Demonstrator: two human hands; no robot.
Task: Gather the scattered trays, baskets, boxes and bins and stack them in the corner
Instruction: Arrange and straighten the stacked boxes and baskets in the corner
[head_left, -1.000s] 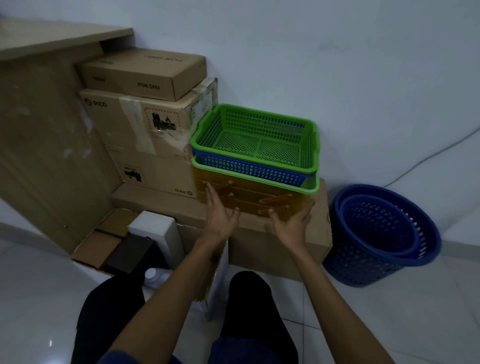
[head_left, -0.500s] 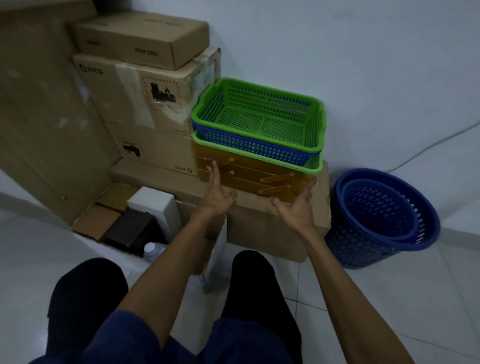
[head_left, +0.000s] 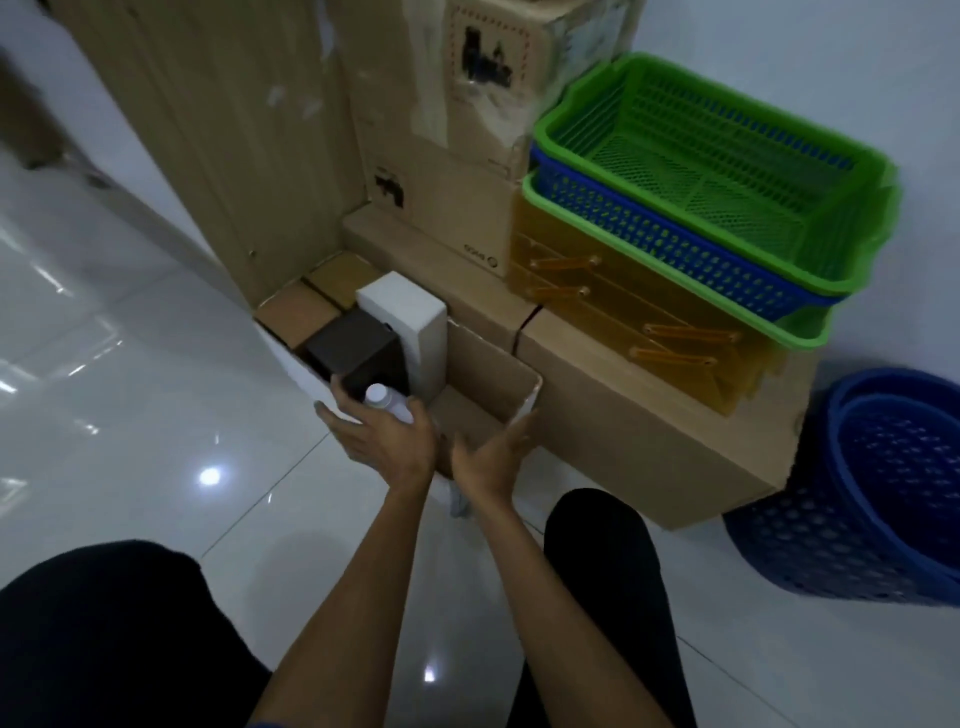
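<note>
An open cardboard box (head_left: 483, 364) sits on the floor in front of me, holding a white box (head_left: 410, 312), a dark box (head_left: 358, 348), small brown boxes (head_left: 311, 306) and a white bottle (head_left: 387, 401). My left hand (head_left: 384, 441) reaches over its near edge beside the bottle, fingers spread. My right hand (head_left: 493, 457) is at the box's right wall, fingers straight. Behind, green and blue baskets (head_left: 711, 171) sit nested on an orange drawer unit (head_left: 634, 312) atop a long carton (head_left: 649, 431).
Stacked cartons (head_left: 441, 182) lean against a wooden panel (head_left: 234, 130) in the corner. Two nested round blue bins (head_left: 872, 493) stand on the floor at right. Glossy white tiles (head_left: 130, 389) spread to the left. My dark-clad knees are below.
Both hands have left the orange drawer unit and dropped down-left to the open floor box. The view has tilted down and left.
</note>
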